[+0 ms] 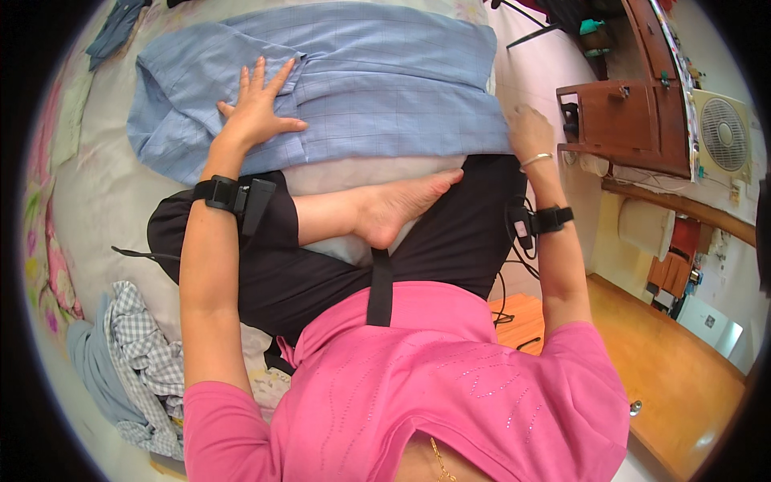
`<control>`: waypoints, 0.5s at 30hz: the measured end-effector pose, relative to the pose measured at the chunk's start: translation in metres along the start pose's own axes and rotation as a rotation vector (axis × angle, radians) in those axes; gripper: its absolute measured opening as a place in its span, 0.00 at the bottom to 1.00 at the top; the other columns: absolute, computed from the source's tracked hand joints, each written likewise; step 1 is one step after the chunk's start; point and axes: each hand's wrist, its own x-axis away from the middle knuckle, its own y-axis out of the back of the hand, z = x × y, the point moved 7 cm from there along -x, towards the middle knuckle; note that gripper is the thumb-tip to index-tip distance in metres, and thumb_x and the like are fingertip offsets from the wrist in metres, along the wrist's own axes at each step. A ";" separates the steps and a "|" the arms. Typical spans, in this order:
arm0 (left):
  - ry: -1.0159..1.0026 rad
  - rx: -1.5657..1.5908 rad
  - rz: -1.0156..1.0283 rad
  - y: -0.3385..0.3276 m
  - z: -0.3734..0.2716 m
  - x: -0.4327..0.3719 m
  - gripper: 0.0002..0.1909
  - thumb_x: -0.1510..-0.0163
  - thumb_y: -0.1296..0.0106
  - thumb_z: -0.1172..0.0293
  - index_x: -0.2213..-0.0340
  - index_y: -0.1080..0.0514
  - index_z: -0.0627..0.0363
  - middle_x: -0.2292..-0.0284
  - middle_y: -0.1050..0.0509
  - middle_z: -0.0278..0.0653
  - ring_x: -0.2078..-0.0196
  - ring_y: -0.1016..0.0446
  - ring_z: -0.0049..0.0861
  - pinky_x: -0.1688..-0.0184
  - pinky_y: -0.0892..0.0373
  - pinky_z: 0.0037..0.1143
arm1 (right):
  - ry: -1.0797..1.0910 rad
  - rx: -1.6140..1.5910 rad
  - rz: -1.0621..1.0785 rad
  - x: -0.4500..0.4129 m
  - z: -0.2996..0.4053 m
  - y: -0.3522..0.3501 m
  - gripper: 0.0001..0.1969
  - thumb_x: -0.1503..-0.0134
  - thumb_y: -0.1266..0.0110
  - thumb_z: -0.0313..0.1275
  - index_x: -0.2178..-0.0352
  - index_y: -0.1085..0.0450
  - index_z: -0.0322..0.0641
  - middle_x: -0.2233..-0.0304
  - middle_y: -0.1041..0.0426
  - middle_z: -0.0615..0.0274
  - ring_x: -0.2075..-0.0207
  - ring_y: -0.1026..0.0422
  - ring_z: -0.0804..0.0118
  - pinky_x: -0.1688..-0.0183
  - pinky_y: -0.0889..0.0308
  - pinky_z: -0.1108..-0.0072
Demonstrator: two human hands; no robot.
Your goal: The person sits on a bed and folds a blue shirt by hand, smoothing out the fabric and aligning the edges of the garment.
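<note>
A light blue checked shirt (391, 84) lies folded lengthwise across the bed in front of me, its sleeve laid over the body at the left end. Flat on that sleeve, fingers spread, rests my left hand (256, 111). My right hand (531, 134) is at the shirt's right end, with curled fingers on the near corner of the hem; it is slightly blurred, and its fingertips are partly hidden. Both forearms carry black strapped devices, and a bangle circles my right wrist. Small creases run along the middle of the shirt.
My bent legs and bare foot (391, 208) are just below the shirt. Crumpled clothes, one gingham (141, 328), lie at lower left on the bed (102, 181). Dark blue cloth (114, 30) is at upper left. A wooden cabinet (620, 117) and box fan (723, 132) stand right.
</note>
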 end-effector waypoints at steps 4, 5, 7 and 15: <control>0.032 -0.037 0.018 -0.001 0.010 0.002 0.57 0.71 0.33 0.49 0.41 0.56 0.17 0.37 0.64 0.42 0.34 0.68 0.43 0.48 0.60 0.65 | 0.281 -0.485 -0.263 0.002 0.124 0.027 0.18 0.51 0.45 0.36 0.63 0.31 0.31 0.63 0.28 0.44 0.60 0.30 0.47 0.56 0.35 0.65; 0.040 -0.042 0.026 -0.002 0.009 0.002 0.57 0.71 0.32 0.50 0.41 0.56 0.17 0.37 0.64 0.42 0.34 0.68 0.43 0.48 0.60 0.64 | 0.398 -0.579 -0.307 0.008 0.159 0.036 0.19 0.52 0.44 0.35 0.62 0.31 0.30 0.62 0.28 0.44 0.60 0.30 0.47 0.56 0.35 0.65; 0.023 -0.031 0.021 -0.001 0.003 0.000 0.58 0.72 0.32 0.50 0.41 0.56 0.17 0.37 0.65 0.41 0.35 0.68 0.43 0.48 0.60 0.64 | 0.564 -0.605 -0.317 0.020 0.221 0.036 0.24 0.51 0.43 0.36 0.55 0.36 0.33 0.53 0.33 0.45 0.50 0.35 0.48 0.47 0.41 0.67; -0.017 -0.028 -0.010 -0.008 0.004 -0.002 0.60 0.74 0.31 0.50 0.41 0.56 0.17 0.36 0.66 0.40 0.34 0.68 0.43 0.47 0.59 0.63 | 0.723 -0.537 -0.193 0.034 0.300 -0.010 0.42 0.52 0.46 0.50 0.42 0.50 0.37 0.39 0.53 0.50 0.37 0.56 0.53 0.38 0.58 0.62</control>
